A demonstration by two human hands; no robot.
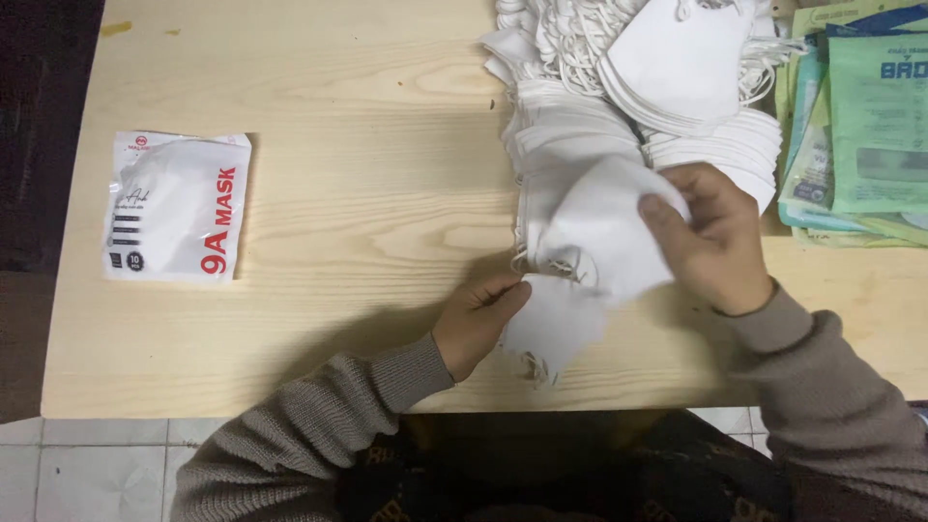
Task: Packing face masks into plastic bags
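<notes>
Masks sit near the desk (319, 193) front edge: our left hand (476, 324) pinches one white mask (551, 329), right hand (710, 242) grips another mask (604, 227) just above. Big mask pile (677, 106) behind, sealed mask pack (177, 206) well apart at left.

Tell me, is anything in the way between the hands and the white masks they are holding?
Nothing visible is. The left hand pinches the lower white mask directly, and the right hand grips the upper white mask directly. The mask pile lies behind them on the wooden table.
</notes>
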